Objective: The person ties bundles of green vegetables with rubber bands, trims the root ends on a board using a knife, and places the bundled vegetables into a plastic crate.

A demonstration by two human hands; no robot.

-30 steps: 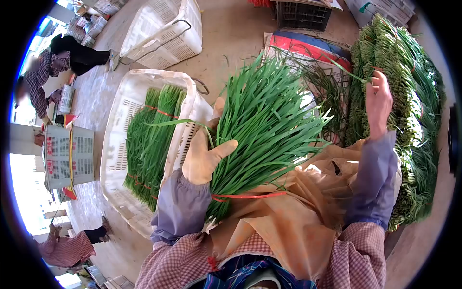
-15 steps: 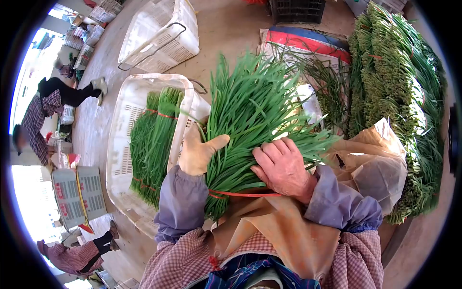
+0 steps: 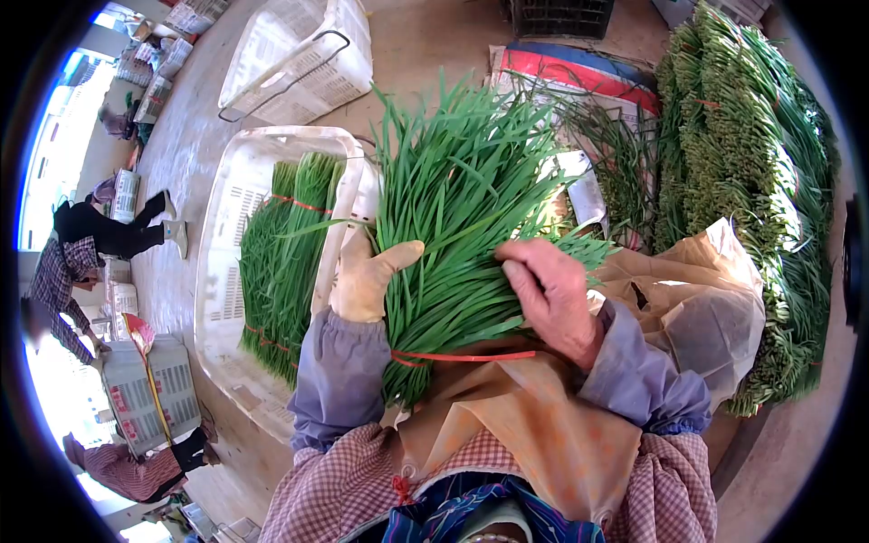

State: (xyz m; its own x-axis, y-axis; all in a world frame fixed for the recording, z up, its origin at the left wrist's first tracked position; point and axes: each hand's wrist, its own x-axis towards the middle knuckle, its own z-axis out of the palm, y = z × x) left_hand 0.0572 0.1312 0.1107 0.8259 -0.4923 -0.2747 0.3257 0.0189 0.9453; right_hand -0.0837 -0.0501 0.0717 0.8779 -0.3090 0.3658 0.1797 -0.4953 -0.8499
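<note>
My left hand [image 3: 364, 276], in a pale yellow glove, is wrapped round the left side of a large bunch of garlic chives [image 3: 462, 208], thumb over the front and fingers hidden behind. The green leaves fan upward and to the right. Low on the bunch sits a red band [image 3: 407, 357], its free end stretching right across the brown apron [image 3: 516, 412]. At the bunch's right edge is my bare right hand [image 3: 554, 294], fingers bent, with thumb and forefinger slightly apart against the leaves and nothing visible between them.
A white crate [image 3: 208, 299] with banded chive bunches [image 3: 288, 262] stands at left; another white crate [image 3: 339, 81] lies beyond. Stacked chives [image 3: 733, 181] rise at right beside brown wrapping [image 3: 706, 299]. Loose leaves [image 3: 611, 154] lie on sacking. Two people [image 3: 68, 271] [image 3: 127, 466] are far left.
My right hand has lifted and turned, moving slightly right, so its thumb side now shows. The left hand keeps its hold, and the leaves have shifted a little. A person at left has changed posture.
</note>
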